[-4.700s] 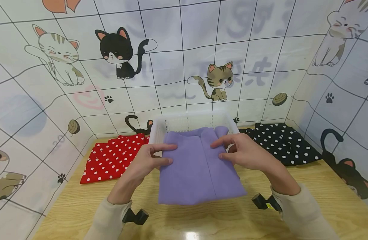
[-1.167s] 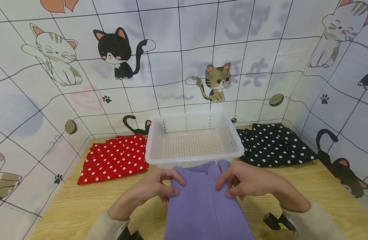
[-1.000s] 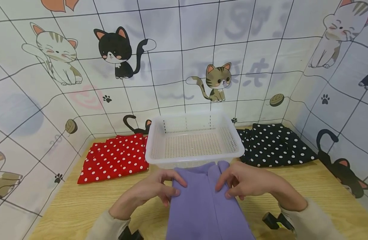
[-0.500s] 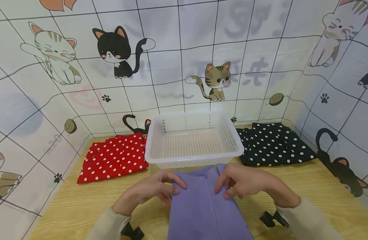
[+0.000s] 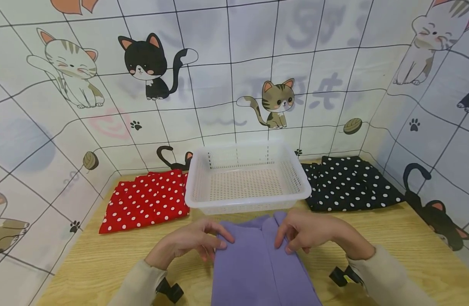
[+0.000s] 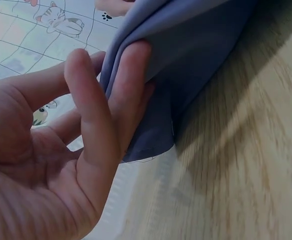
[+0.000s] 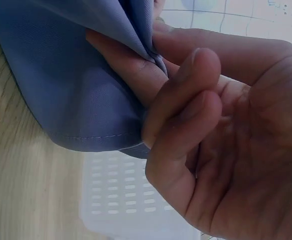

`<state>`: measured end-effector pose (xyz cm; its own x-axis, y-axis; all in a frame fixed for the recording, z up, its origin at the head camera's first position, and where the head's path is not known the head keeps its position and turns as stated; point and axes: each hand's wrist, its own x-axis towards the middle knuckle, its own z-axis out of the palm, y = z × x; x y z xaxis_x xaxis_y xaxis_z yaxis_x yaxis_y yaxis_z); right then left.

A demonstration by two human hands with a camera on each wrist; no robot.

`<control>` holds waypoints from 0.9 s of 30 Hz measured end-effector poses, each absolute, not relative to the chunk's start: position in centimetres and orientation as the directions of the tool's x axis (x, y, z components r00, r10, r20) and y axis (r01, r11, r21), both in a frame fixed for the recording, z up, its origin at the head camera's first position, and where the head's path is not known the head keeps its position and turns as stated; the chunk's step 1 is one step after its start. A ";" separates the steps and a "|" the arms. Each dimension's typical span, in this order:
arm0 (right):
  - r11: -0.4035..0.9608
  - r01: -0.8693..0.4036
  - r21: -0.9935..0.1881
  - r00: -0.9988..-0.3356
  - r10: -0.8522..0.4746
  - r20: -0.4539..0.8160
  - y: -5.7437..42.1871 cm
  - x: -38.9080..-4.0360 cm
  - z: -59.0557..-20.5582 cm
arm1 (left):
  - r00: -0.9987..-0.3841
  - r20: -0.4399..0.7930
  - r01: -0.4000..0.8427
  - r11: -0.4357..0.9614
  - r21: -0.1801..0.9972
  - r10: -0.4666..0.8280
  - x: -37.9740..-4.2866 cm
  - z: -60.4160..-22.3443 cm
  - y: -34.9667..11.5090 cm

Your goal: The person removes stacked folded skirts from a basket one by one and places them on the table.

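Observation:
A folded purple cloth [image 5: 247, 267] hangs between both hands, close in front of the white basket; its lower end runs out of the head view. My left hand [image 5: 192, 240] pinches its left edge, thumb and index finger on top. On the opposite edge my right hand [image 5: 309, 231] pinches the cloth by the rolled fold. Seen from the left wrist, the cloth [image 6: 196, 55] drapes over the fingers with its underside above the table. A stitched hem shows on the cloth [image 7: 75, 100] in the right wrist view, with a finger tucked beneath it.
The white perforated basket [image 5: 247, 204] stands at the back middle of the wooden table [image 5: 100, 263]. Left of it lies a red polka-dot cloth [image 5: 146, 202], and on its right a black polka-dot cloth [image 5: 353, 187]. A cat-patterned sheet [image 5: 215, 97] covers the walls behind.
Both hands have brought the purple cloth back from over the basket toward the body and lower, uncovering the basket's inside. Over the last second it has shifted only slightly.

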<state>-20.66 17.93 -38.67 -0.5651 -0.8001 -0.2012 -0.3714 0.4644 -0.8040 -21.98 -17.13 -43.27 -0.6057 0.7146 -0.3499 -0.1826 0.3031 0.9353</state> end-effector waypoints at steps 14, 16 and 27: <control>0.511 -0.341 -0.789 -0.551 -0.789 -0.272 17.9 -21.2 -40.0 | -0.641 -0.357 -0.140 0.354 0.925 0.679 -21.8 -43.2 -17.5; 0.514 -0.346 -0.785 -0.553 -0.788 -0.272 17.9 -21.3 -40.1 | -0.654 -0.359 -0.138 0.361 0.922 0.666 -21.8 -43.1 -17.6; 0.553 -0.309 -0.774 -0.572 -0.758 -0.313 18.1 -21.7 -41.3 | -0.682 -0.349 -0.048 0.436 0.899 0.643 -22.0 -43.6 -17.5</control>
